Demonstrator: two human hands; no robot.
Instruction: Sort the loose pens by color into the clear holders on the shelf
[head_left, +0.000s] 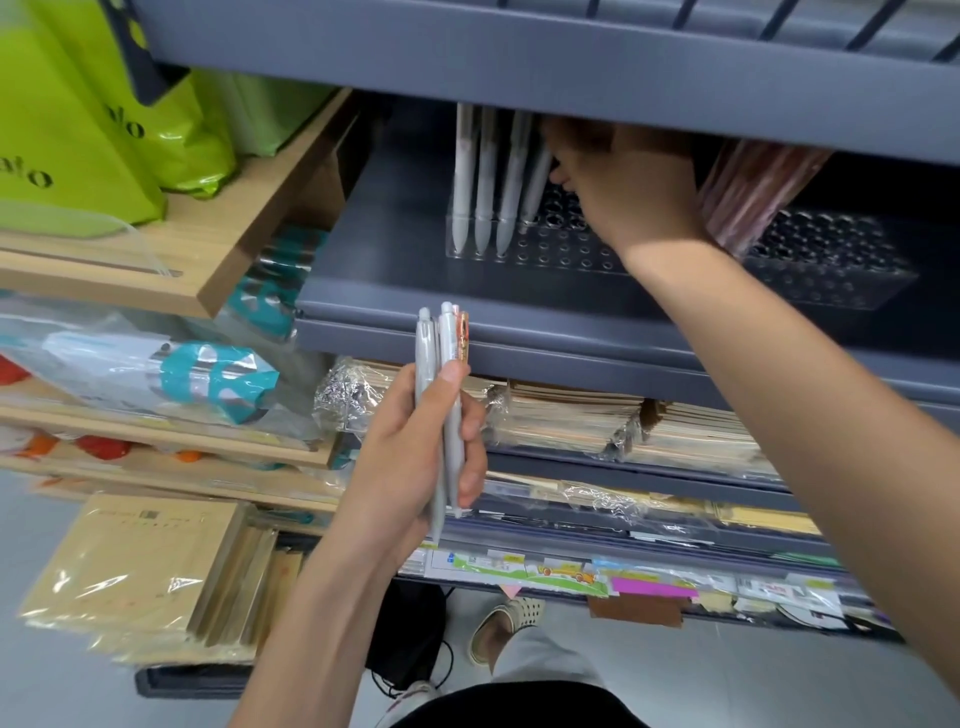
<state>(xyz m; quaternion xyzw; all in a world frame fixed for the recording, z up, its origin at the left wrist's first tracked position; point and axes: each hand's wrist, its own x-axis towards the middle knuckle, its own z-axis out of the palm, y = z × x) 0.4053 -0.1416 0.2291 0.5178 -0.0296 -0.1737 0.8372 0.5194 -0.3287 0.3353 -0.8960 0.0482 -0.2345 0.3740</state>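
Three grey pens (483, 176) stand straight up in the clear holder (550, 249), just to the left of the right hand (631, 182). A fourth pen (537, 179), grey too, leans in the holder right beside that hand's fingers. The fingers are curled and partly hidden under the top shelf (519, 78). I cannot tell if they pinch this pen or only touch it.

Below the right hand and well apart from it, the left hand (415, 457) holds a bunch (441, 374) of pens upright. Its fingers and thumb are curled tight round them. Most of the bunch is grey, with one pink pen (462, 338) on the side away from the palm. The tops stick up above the thumb and the tips poke out under the fingers.

To the right of the right hand sits a second holder (841, 270) with pink pens (753, 182) leaning in it.
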